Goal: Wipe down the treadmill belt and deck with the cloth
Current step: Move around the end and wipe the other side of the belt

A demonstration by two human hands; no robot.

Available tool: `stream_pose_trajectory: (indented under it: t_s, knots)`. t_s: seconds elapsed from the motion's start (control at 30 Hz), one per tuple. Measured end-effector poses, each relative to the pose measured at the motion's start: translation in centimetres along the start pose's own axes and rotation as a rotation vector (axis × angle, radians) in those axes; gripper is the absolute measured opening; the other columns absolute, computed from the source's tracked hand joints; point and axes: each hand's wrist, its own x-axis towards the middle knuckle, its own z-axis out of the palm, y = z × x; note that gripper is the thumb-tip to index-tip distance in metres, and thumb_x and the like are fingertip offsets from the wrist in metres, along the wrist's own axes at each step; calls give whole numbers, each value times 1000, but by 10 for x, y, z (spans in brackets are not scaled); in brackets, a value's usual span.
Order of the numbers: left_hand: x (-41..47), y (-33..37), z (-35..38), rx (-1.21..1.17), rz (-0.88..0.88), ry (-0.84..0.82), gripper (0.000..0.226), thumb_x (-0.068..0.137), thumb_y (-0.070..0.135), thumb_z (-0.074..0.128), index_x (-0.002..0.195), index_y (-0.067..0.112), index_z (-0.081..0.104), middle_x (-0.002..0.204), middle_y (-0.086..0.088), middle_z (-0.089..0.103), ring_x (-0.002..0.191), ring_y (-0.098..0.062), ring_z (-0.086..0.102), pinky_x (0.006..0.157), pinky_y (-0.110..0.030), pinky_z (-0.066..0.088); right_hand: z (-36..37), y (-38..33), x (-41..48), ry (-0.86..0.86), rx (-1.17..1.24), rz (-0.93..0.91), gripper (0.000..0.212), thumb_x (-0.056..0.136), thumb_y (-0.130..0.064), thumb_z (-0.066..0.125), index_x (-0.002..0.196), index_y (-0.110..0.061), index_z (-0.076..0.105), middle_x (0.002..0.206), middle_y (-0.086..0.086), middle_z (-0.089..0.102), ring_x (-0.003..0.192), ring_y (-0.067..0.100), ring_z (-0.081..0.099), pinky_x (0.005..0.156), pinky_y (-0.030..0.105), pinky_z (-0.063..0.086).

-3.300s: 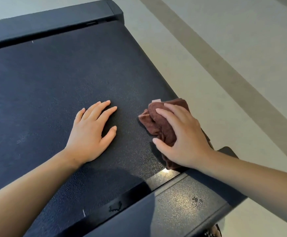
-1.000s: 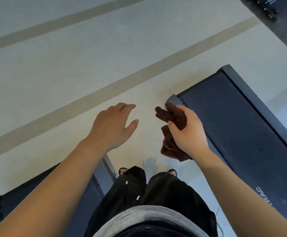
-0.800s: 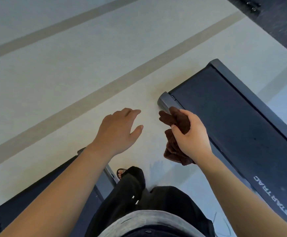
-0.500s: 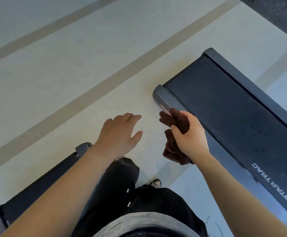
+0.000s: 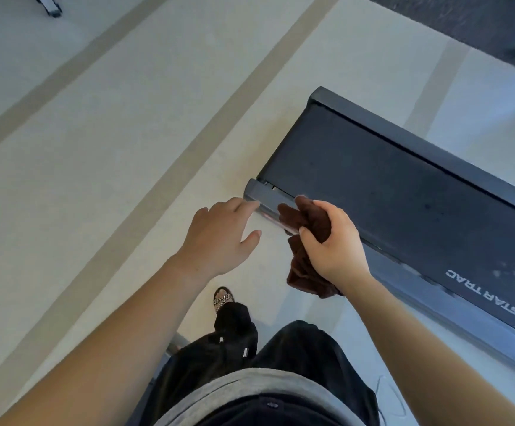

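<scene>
Right hand (image 5: 336,244) grip: closed on bunched dark-brown terry cloth (image 5: 306,250) | left hand (image 5: 219,238): spread, empty | risk: dangling tail missing dark-grey treadmill belt (image 5: 388,192), smearing dust.

Both arms (image 5: 102,342) are bare, without sleeves. Trousers (image 5: 296,348) are black and loose, with small metal-tipped cords. Top hem (image 5: 250,382) is grey. Sandal (image 5: 223,298) has patterned straps.

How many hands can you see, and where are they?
2. The left hand is open over the floor, fingertips near the treadmill's end corner. The right hand is beside it, gripping the brown cloth at the treadmill's edge.
</scene>
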Motion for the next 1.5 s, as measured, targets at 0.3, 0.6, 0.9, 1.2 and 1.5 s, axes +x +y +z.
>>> stream_pose_trajectory:
  t_s: [0.3, 0.6, 0.9, 1.2, 1.5]
  knots:
    - [117, 6, -21, 15, 113, -73, 53, 94, 42, 40, 142, 23, 32, 143, 2, 41, 123, -20, 46, 95, -40, 41, -30, 0, 87, 85, 9, 62, 41, 85, -27, 59, 124, -34, 50, 122, -12, 55, 112, 15, 51, 94, 39, 47]
    - [263, 52, 11, -10, 74, -143, 52, 94, 44, 40, 142, 26, 31, 145, 5, 40, 124, -19, 47, 98, -39, 42, -85, 58, 226, 24, 25, 96, 40, 85, -26, 59, 125, -31, 51, 124, -11, 54, 115, 13, 48, 98, 41, 44]
    - [404, 50, 58, 2, 108, -273, 51, 94, 43, 42, 142, 27, 32, 146, 4, 40, 125, -20, 47, 99, -39, 43, -79, 128, 351, -20, -35, 184, 45, 86, -27, 59, 129, -29, 48, 129, -7, 51, 120, 19, 44, 99, 50, 40]
    - [568, -15, 196, 150, 283, -380, 52, 94, 43, 40, 142, 26, 32, 144, 4, 41, 123, -20, 48, 95, -39, 44, 25, 257, 471, 90, -23, 328, 45, 85, -29, 57, 128, -33, 46, 128, -12, 50, 120, 17, 41, 97, 50, 41]
    - [738, -91, 420, 478, 572, -308, 50, 93, 44, 38, 140, 27, 33, 138, 3, 46, 120, -20, 49, 99, -42, 40, 161, 450, 620, 138, -110, 186, 47, 86, -31, 56, 131, -30, 45, 133, -8, 49, 124, 20, 41, 98, 50, 40]
